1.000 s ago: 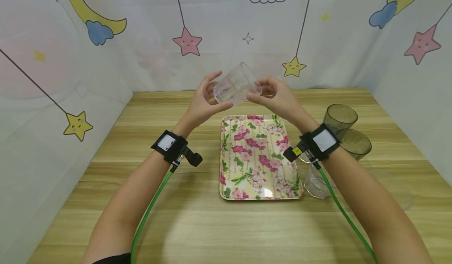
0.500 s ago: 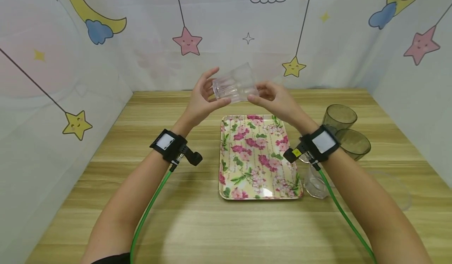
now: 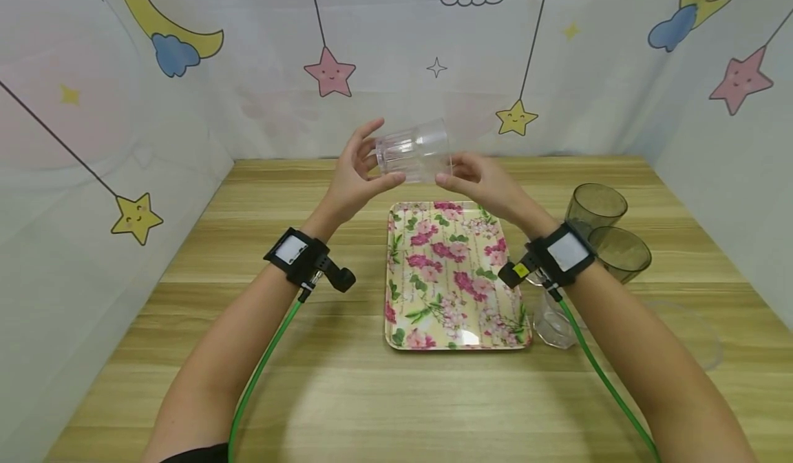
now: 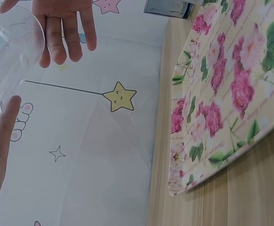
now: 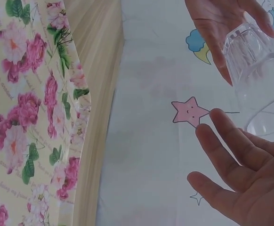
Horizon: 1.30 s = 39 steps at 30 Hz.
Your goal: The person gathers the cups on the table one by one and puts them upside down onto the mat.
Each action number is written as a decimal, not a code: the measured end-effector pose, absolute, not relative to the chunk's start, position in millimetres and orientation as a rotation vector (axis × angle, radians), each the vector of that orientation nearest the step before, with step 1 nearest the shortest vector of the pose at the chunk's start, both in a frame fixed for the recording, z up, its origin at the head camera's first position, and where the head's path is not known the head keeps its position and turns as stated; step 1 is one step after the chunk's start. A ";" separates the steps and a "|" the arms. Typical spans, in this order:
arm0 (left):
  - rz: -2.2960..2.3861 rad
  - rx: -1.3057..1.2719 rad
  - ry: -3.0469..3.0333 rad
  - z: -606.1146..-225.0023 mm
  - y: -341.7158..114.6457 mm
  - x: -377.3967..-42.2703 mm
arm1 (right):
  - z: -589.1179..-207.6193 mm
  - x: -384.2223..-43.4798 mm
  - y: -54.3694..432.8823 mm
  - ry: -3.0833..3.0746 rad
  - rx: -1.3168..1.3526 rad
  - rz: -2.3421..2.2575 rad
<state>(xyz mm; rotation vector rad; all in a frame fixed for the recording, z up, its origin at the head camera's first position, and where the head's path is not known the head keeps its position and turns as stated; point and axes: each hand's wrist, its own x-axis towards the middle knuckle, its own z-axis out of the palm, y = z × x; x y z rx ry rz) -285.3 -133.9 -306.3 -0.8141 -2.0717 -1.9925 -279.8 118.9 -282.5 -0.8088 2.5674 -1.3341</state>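
Note:
A clear glass tumbler [image 3: 416, 152] is held up above the far end of a floral tray [image 3: 455, 277], lying nearly sideways. Its ribbed base points left and its mouth points right. My left hand [image 3: 354, 170] grips the base end between thumb and fingers. My right hand [image 3: 484, 179] pinches the rim with the thumb and the fingers behind it. In the right wrist view, several fingers [image 5: 238, 162] of that hand stand spread below the tumbler [image 5: 259, 70]. The left wrist view shows only part of the tumbler [image 4: 10, 52], cut off by the frame.
Two smoky brown glasses [image 3: 596, 205] stand right of the tray. A clear glass [image 3: 555, 325] sits by the tray's right edge, partly hidden by the right wrist strap. A faint clear round rim [image 3: 712, 353] shows beyond the right forearm. A printed cloth [image 3: 396, 50] hangs behind the wooden table [image 3: 322, 394].
The tumbler has turned from a steep slant to nearly level, its mouth swinging down to the right. The right hand has shifted slightly down; the left hand has barely moved.

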 end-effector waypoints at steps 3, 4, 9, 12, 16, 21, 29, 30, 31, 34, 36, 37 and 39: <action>-2.005 -0.821 -2.054 -306.8 -133.6 -284.9 | -284.0 -280.2 119.2 2.538 -0.828 -1.347; -2.009 -0.824 -2.049 -307.0 -133.5 -284.8 | -284.6 -280.5 119.3 2.530 -0.836 -1.351; -2.009 -0.831 -2.038 -307.1 -133.0 -284.3 | -286.7 -281.8 120.1 2.514 -0.860 -1.356; -1.993 -0.829 -2.045 -306.7 -132.6 -283.8 | -287.5 -281.6 121.1 2.523 -0.851 -1.342; -1.969 -0.833 -2.054 -306.4 -132.1 -283.0 | -288.2 -281.6 122.1 2.526 -0.837 -1.326; -1.946 -0.818 -2.071 -307.2 -132.1 -282.5 | -287.5 -282.3 122.9 2.535 -0.810 -1.307; -1.943 -0.803 -2.085 -311.5 -134.2 -282.6 | -278.0 -280.3 119.8 2.688 -0.956 -1.290; -1.945 -0.805 -2.084 -312.0 -134.4 -282.7 | -276.2 -279.1 118.4 2.738 -1.019 -1.263; -1.944 -0.807 -2.085 -312.6 -134.7 -283.0 | -274.3 -277.8 116.9 2.792 -1.095 -1.223; -1.936 -0.817 -2.090 -314.0 -134.6 -283.1 | -267.7 -272.9 111.8 2.956 -1.358 -1.038; -1.937 -0.823 -2.090 -315.1 -134.2 -283.3 | -263.0 -268.9 107.6 3.042 -1.514 -0.888; -1.937 -0.830 -2.087 -315.6 -133.9 -283.1 | -260.9 -267.3 105.2 3.070 -1.578 -0.815; -1.948 -0.843 -2.077 -316.7 -132.9 -283.0 | -256.7 -263.7 100.1 3.104 -1.677 -0.697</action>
